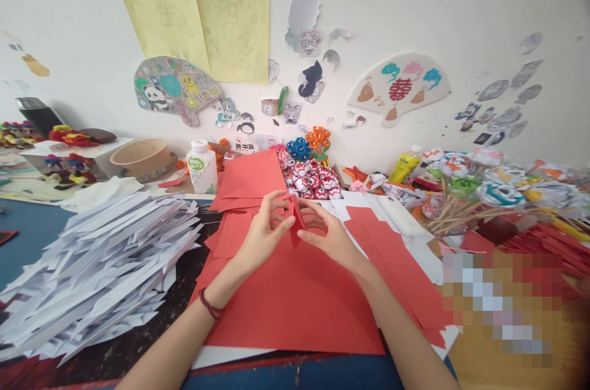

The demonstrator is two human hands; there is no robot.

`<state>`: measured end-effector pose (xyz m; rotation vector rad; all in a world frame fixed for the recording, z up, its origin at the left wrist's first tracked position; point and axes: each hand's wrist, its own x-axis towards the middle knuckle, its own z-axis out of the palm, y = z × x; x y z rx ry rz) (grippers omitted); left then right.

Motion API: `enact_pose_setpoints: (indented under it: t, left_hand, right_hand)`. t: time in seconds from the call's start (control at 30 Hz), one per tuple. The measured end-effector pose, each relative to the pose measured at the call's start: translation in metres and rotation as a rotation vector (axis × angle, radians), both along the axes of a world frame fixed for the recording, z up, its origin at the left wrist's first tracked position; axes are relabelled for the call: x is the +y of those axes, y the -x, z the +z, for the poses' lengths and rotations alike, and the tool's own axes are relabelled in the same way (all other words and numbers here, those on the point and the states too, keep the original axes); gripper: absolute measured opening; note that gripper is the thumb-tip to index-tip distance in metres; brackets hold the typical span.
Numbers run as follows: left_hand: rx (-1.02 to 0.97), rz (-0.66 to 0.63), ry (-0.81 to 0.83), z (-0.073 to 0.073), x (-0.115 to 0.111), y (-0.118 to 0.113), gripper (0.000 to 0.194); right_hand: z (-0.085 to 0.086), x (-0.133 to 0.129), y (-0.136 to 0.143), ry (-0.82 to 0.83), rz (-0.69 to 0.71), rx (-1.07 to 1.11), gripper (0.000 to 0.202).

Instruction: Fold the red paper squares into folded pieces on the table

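My left hand (pixel 268 225) and my right hand (pixel 324 229) meet near the middle of the view, above a large red paper sheet (pixel 295 304). Between their fingertips they hold a small folded piece of red paper (pixel 296 218), roughly upright. Thumbs and fingers of both hands press on it from either side. Behind the hands lies a stack of red paper (pixel 253 175). A red-brown bracelet (pixel 209 305) is round my left wrist.
Folded white paper strips (pixel 110 261) are heaped at left. A white bottle (pixel 201 167) stands behind. Red strips (pixel 396 261) lie at right, with paper flowers on sticks (pixel 465 187) farther right. A yellow bottle (pixel 405 164) leans by the wall.
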<state>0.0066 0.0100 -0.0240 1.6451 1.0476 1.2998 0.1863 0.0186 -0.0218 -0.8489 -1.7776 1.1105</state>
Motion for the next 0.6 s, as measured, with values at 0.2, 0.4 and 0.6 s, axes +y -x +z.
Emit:
enact_pose_setpoints:
  t: [0.2, 0.4, 0.6]
  left_hand:
    - [0.031, 0.146, 0.002, -0.0030, 0.0012, 0.0011, 0.043]
    - [0.080, 0.111, -0.039, -0.0007, -0.0003, 0.0040, 0.036]
    - [0.243, 0.067, -0.144, 0.0013, -0.0033, 0.0028, 0.030]
  right_hand:
    - [-0.0003, 0.0007, -0.0048, 0.081, -0.039, 0.071, 0.041]
    - [-0.0057, 0.0036, -0.0088, 0.202, -0.002, -0.029, 0.031]
    - [-0.0067, 0.0061, -0.0090, 0.208, 0.002, -0.001, 0.033]
